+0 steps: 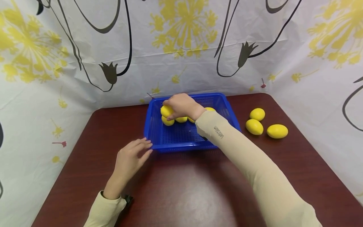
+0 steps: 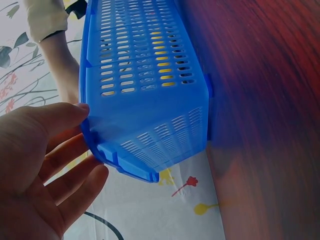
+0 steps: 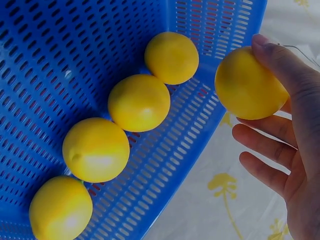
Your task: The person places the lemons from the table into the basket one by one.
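Observation:
My right hand (image 1: 182,105) grips a yellow lemon (image 3: 250,84) between thumb and fingers, over the far left part of a blue perforated plastic basket (image 1: 173,146). In the right wrist view, a row of several lemons (image 3: 96,150) lies along one long side inside the basket; the held one is up near the rim, beyond the row's end. My left hand (image 1: 130,160) holds the basket's near left corner. In the left wrist view, its thumb lies at the rim's outer side and the index and middle fingers pass behind the rim.
Three loose lemons (image 1: 254,126) lie on the dark reddish-brown table (image 1: 181,186), right of the basket. A white sheet (image 1: 136,78) printed with yellow and dark flowers hangs behind and at both sides of the table. My right forearm (image 1: 249,160) crosses the basket's near right part.

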The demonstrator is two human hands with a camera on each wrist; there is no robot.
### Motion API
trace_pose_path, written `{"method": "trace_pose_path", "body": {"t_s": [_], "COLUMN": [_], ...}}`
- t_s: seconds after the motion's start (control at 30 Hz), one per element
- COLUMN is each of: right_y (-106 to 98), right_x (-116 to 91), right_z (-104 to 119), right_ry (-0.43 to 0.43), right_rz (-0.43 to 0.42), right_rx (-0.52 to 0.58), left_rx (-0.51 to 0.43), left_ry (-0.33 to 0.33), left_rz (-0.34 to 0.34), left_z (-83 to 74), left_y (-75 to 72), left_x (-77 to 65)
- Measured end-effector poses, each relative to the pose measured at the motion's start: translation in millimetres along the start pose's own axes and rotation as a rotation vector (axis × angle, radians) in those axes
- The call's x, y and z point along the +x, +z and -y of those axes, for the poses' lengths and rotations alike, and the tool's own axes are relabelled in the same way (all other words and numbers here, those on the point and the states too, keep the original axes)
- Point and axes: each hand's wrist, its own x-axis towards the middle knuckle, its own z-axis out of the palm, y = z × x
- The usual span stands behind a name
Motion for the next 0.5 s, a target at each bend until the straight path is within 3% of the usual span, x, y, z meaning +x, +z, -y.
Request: {"method": "trace_pose_path", "body": {"t_s": [0.5], "right_y": [11], "right_x": [13], "right_z": [12], "right_ry": [0.011], "right_rz": [0.019], "right_rx": [0.009], "left_rx": [-0.026], "left_ry": [-0.013], "left_rz": [0.001], "left_z": [-1.3], "left_y": [-1.4], "left_x": [1.2]}}
